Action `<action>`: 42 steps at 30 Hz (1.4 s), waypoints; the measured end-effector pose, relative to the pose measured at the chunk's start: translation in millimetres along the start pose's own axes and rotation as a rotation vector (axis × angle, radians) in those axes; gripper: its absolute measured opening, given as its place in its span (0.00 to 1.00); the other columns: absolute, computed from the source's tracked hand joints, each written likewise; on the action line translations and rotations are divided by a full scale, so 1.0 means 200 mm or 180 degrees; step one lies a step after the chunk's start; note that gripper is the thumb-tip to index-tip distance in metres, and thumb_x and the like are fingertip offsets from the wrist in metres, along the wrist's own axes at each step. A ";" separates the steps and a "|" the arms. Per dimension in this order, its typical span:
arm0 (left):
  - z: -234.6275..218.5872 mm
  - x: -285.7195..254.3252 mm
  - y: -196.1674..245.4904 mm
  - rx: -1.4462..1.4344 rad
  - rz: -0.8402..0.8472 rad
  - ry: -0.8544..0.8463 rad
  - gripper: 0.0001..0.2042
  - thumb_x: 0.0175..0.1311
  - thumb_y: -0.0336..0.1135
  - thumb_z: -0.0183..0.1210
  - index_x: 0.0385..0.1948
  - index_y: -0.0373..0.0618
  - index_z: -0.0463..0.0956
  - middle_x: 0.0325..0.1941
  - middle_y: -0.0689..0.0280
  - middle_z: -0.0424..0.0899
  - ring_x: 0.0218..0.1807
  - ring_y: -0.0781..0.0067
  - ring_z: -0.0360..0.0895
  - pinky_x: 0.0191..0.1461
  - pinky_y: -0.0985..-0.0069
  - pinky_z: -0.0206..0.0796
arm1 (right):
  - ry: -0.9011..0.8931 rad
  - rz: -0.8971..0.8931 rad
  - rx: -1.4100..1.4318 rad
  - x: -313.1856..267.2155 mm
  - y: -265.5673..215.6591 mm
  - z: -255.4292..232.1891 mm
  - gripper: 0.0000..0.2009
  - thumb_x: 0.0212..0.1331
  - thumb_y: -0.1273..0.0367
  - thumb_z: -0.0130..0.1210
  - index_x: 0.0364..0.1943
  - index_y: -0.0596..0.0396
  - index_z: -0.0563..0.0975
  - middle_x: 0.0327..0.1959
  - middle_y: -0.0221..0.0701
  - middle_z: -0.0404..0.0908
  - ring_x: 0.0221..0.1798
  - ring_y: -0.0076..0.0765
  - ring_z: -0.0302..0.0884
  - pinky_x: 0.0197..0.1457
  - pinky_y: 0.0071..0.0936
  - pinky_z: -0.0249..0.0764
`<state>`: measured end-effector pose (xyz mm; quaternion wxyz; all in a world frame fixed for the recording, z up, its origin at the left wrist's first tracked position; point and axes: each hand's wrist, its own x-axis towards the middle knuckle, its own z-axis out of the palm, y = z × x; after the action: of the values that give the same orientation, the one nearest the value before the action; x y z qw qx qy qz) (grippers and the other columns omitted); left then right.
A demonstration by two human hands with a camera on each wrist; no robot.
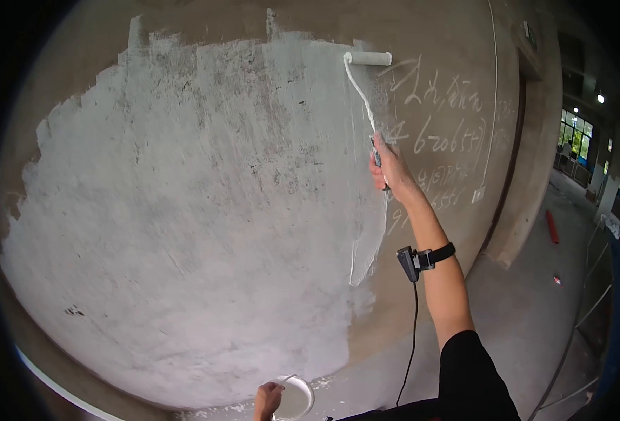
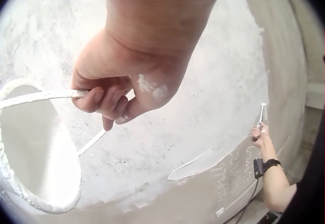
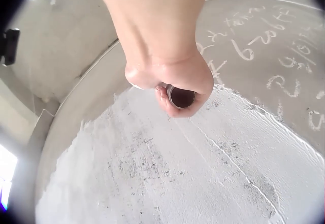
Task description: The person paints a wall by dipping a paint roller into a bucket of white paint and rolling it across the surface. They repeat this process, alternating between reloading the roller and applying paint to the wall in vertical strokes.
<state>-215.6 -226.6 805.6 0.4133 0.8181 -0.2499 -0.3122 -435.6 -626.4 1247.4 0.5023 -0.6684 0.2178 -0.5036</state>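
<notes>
My right hand (image 1: 392,172) is raised and grips the handle of a paint roller (image 1: 368,59). The white roller sleeve lies against the wall near the upper right edge of a pale painted area (image 1: 204,175). In the right wrist view, the dark round butt of the roller handle (image 3: 182,98) shows inside the curled fingers. Low down, my left hand (image 1: 268,400) holds a white bucket (image 1: 308,405) by its wire handle (image 2: 45,97). White smears mark the heel of this hand in the left wrist view, where the bucket's rim is thickly coated.
Chalk writing (image 1: 447,144) covers the bare brown wall right of the paint. A cord runs down to a small wall box (image 1: 478,194). Farther right, a red tube (image 1: 552,226) lies on the floor. A cable hangs from the right wrist's camera.
</notes>
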 end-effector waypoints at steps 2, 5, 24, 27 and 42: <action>0.00 0.00 -0.01 -0.0096 0.0215 0.0043 0.10 0.58 0.35 0.60 0.30 0.35 0.82 0.19 0.66 0.77 0.19 0.80 0.70 0.22 0.78 0.61 | 0.0027 -0.0009 0.0087 0.06 -0.12 0.03 0.28 0.67 0.41 0.41 0.23 0.51 0.64 0.12 0.21 0.58 0.10 0.20 0.52 0.13 0.23 0.53; 0.00 -0.01 -0.01 -0.0068 0.0189 0.0114 0.10 0.57 0.35 0.60 0.29 0.34 0.82 0.19 0.66 0.77 0.19 0.80 0.71 0.22 0.78 0.61 | 0.0046 -0.0040 0.0163 0.09 -0.17 0.05 0.28 0.68 0.43 0.41 0.21 0.52 0.64 0.11 0.21 0.58 0.10 0.21 0.53 0.14 0.24 0.55; -0.06 -0.12 0.05 0.0190 -0.0056 0.0314 0.14 0.57 0.37 0.58 0.32 0.31 0.80 0.23 0.55 0.81 0.28 0.69 0.77 0.36 0.70 0.68 | 0.0150 0.0865 -0.0137 -0.68 0.88 -0.04 0.28 0.70 0.44 0.41 0.18 0.50 0.64 0.11 0.22 0.61 0.10 0.19 0.55 0.12 0.21 0.53; -0.04 -0.16 0.07 0.0106 0.0032 0.0297 0.12 0.59 0.36 0.57 0.32 0.33 0.80 0.20 0.62 0.77 0.22 0.75 0.72 0.28 0.75 0.63 | 0.0156 0.0944 -0.0133 -0.84 1.08 -0.05 0.28 0.70 0.45 0.41 0.18 0.49 0.64 0.11 0.21 0.61 0.10 0.18 0.56 0.13 0.21 0.54; 0.01 -0.20 0.11 0.0150 -0.0176 0.0066 0.14 0.59 0.37 0.57 0.34 0.32 0.81 0.23 0.60 0.81 0.26 0.74 0.74 0.33 0.74 0.65 | -0.0037 0.1757 -0.0740 -1.46 1.78 -0.04 0.31 0.70 0.46 0.38 0.14 0.54 0.64 0.10 0.26 0.63 0.16 0.25 0.62 0.22 0.30 0.60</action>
<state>-247.2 -212.4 835.1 0.3877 0.8374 -0.2302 -0.3090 -483.1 -540.5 798.0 0.5416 -0.6398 0.4445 -0.3158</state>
